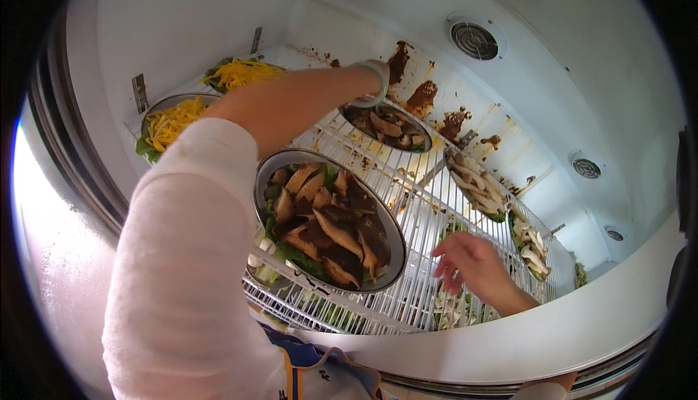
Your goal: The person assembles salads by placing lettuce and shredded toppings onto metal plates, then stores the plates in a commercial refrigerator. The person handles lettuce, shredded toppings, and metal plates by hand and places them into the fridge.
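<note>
My left arm stretches across to the back of a white wire shelf [429, 214]. A pale bangle circles its wrist, and my left hand [378, 71] is near the far oval plate of sliced brown mushrooms [389, 125]; its fingers are hidden. Beneath the forearm, at the shelf's front, sits a larger oval metal plate [402, 254] with thick brown mushroom slices [338, 233] on green leaves. To the right of that plate, my right hand [469, 265] hovers above the wires, fingers loosely bent and apart, holding nothing.
Plates of yellow strips [174, 120] on leaves stand at the left. Pale sliced mushrooms [476, 182] on plates line the right side. More greens show on a lower shelf. Brown stains [422, 98] mark the back wall, below round vents [474, 40]. A white front edge [582, 334] curves along the right.
</note>
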`<action>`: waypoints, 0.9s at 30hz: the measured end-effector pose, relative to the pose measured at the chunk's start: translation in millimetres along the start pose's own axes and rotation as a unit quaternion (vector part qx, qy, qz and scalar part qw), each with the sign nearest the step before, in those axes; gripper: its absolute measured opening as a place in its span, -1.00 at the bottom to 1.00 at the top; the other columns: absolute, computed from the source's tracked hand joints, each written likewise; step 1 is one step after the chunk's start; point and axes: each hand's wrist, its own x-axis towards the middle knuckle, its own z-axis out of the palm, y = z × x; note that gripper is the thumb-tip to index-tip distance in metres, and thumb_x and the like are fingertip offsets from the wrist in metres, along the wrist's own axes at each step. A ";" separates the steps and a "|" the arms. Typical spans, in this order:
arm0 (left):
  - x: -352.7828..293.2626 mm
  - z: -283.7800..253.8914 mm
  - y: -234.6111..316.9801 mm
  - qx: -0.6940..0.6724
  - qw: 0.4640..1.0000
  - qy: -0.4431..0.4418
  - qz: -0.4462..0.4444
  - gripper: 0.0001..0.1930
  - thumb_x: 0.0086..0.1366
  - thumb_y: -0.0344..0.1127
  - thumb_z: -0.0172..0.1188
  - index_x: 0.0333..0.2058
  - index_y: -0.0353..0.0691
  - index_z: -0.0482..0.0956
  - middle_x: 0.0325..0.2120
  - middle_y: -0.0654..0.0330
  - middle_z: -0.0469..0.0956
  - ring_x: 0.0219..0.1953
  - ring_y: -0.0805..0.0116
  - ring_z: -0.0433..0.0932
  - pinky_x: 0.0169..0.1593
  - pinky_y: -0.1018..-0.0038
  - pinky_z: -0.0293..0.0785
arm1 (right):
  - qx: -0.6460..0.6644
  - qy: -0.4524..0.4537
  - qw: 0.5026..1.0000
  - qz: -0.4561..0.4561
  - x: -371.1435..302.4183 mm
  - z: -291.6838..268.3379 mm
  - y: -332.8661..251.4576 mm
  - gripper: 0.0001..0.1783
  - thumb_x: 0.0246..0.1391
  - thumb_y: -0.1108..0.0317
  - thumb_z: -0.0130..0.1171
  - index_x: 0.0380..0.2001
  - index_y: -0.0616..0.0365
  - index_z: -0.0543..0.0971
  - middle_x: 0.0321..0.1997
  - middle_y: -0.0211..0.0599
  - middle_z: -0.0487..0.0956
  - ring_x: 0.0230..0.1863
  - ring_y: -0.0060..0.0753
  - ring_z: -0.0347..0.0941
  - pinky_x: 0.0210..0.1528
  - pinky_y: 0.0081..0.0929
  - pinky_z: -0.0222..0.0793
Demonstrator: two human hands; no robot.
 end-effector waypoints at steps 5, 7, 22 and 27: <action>-35.5 -37.0 -18.8 -0.098 0.995 -0.018 0.007 -0.71 0.29 -0.21 0.18 -0.55 -0.26 0.54 -0.65 0.11 0.51 -0.68 0.29 0.46 -0.58 0.33 0.44 | -0.044 -0.103 0.989 0.094 21.8 20.5 -23.6 -0.65 0.31 0.13 -0.03 -0.29 0.26 0.51 -0.57 -0.36 0.52 -0.69 -0.62 0.39 -0.66 -0.65 0.30; -45.5 -47.6 -28.4 -0.072 0.994 -0.059 -0.049 -0.74 0.30 -0.20 0.17 -0.49 -0.26 0.57 -0.60 0.11 0.54 -0.65 0.26 0.47 -0.57 0.34 0.45 | -0.069 -0.072 0.987 0.122 26.5 23.6 -25.8 -0.62 0.29 0.09 0.01 -0.35 0.24 0.50 -0.58 -0.37 0.51 -0.71 -0.64 0.37 -0.68 -0.65 0.27; -12.3 40.3 -65.6 0.148 0.977 -0.153 -0.031 -0.86 0.21 -0.40 0.08 -0.47 -0.30 0.56 -0.62 0.12 0.39 -0.65 0.29 0.20 -0.56 0.26 0.14 | -0.047 -0.034 0.998 0.018 66.4 13.0 -19.8 -0.75 0.24 0.29 0.02 -0.42 0.24 0.51 -0.66 -0.35 0.48 -0.69 -0.53 0.41 -0.64 -0.57 0.35; 27.4 60.5 -82.9 0.475 0.836 -0.211 0.179 -0.88 0.24 -0.39 0.08 -0.43 -0.21 0.59 -0.60 0.15 0.40 -0.66 0.26 0.17 -0.55 0.28 0.13 | -0.073 0.025 0.997 0.012 102.7 -8.2 -12.9 -0.75 0.23 0.27 0.07 -0.40 0.25 0.56 -0.66 -0.38 0.47 -0.66 -0.58 0.39 -0.62 -0.60 0.34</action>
